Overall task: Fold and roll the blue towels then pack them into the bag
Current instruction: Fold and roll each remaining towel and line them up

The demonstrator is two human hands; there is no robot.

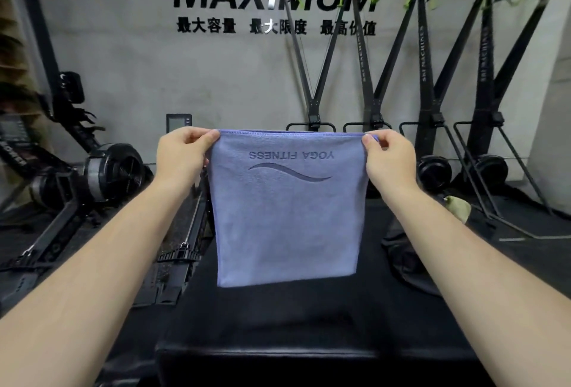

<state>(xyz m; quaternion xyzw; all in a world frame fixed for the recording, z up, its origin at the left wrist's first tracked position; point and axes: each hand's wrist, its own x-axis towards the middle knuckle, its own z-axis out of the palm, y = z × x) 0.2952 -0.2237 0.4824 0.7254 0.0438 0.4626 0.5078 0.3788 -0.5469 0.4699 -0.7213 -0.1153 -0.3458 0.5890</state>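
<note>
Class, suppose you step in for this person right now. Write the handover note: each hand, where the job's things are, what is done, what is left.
Left hand pinches the blue towel's top left corner; right hand pinches the top right corner.
The towel hangs upright over the black bench, doubled at the top edge, its printing upside down.
A dark bag-like heap lies on the bench's right side; I cannot tell whether it holds anything.
Done: apparently one fold.
Left: lay it down, finish folding, roll, pack. No other towels are visible.

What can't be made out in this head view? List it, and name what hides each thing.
- Black padded bench top: its middle, behind the hanging blue microfibre towel.
- Dark fabric bag: partly covered by the right forearm; open or closed unclear.
- Left hand and right hand fingertips: tucked behind the towel's top corners.
</note>
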